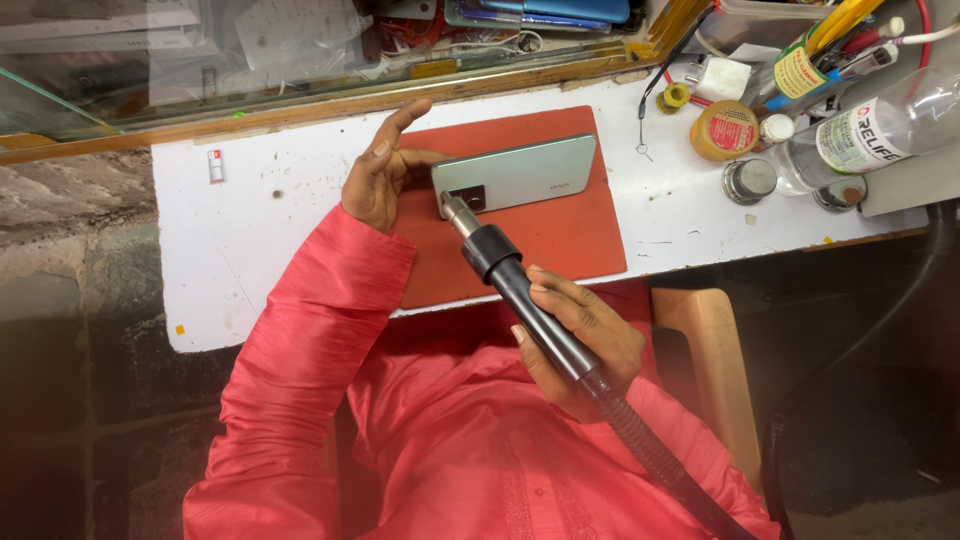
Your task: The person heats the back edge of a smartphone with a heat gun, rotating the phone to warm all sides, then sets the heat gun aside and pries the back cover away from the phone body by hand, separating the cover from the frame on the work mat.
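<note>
Nearby, bottles (860,130) and tins (724,130) crowd the mat (560,240).

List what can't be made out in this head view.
- Phone screen side: faces down on the red mat.
- Nozzle tip contact with the phone: too small to tell whether it touches.
- Hose: its far end is cut off by the bottom edge.
- Left hand fingertips at the phone's end: partly hidden behind its edge.
- Right hand palm: hidden by the black handle.
</note>
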The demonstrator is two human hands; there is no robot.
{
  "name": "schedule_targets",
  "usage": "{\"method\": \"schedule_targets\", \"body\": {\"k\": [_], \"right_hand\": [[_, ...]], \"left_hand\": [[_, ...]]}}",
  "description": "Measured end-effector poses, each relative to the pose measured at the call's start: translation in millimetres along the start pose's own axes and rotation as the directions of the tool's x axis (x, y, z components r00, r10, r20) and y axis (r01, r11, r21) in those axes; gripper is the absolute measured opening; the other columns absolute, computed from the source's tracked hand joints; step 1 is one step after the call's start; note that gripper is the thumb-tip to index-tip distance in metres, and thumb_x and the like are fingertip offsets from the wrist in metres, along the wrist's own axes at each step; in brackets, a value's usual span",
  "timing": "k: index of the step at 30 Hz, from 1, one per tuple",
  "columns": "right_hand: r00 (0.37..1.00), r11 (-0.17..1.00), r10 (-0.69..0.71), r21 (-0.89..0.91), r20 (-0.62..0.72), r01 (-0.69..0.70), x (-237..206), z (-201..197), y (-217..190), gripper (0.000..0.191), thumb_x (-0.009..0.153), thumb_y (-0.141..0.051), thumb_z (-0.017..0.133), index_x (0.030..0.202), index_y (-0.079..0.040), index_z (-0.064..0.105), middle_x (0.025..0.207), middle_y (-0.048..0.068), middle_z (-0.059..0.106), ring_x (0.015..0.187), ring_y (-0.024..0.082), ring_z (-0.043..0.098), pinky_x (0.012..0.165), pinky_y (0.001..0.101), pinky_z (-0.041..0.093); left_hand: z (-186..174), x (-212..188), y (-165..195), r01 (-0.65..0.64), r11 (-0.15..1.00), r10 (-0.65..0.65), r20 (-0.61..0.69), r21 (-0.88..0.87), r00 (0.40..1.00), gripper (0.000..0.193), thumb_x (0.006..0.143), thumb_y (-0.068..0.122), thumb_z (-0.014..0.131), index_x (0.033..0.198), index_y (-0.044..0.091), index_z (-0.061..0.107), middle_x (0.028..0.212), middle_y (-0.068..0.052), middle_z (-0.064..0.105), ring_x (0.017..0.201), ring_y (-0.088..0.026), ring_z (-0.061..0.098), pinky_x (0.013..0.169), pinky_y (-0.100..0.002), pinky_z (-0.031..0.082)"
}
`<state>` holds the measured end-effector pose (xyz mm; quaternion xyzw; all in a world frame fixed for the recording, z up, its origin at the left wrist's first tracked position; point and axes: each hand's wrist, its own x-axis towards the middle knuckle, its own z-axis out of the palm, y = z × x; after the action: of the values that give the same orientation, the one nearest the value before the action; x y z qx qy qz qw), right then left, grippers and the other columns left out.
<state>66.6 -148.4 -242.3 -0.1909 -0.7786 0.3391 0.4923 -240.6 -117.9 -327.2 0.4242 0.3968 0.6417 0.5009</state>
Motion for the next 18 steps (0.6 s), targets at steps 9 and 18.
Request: {"method": "schedule_targets", "body": {"k": [9,18], "right_hand": [[1.000,1.000,-0.008,0.012,-0.003,0.008,7,-3,2,0.046,0.080,0.006,0.080,0.123,0.004,0.064,0.124,0.027,0.069,0.119,0.034,0.072,0.096,0.0364,0.065],[0.998,0.999,0.001,-0.040,-0.059,-0.004,5,-11,6,0.043,0.080,0.008,0.079,0.121,0.005,0.064,0.121,0.026,0.070,0.118,0.035,0.073,0.098,0.0378,0.065]], "left_hand": [[8,-4,6,0.005,0.998,-0.004,0.007,-0.058,1.000,0.087,0.093,0.054,0.044,0.162,0.004,0.026,0.114,-0.025,0.074,0.100,-0.033,0.073,0.096,-0.047,0.056],[-2,-1,-6,-0.071,0.997,0.071,-0.004,0.023,0.997,0.088,0.091,0.043,0.051,0.162,-0.003,0.028,0.114,-0.024,0.075,0.117,-0.032,0.071,0.116,-0.042,0.047]]}}
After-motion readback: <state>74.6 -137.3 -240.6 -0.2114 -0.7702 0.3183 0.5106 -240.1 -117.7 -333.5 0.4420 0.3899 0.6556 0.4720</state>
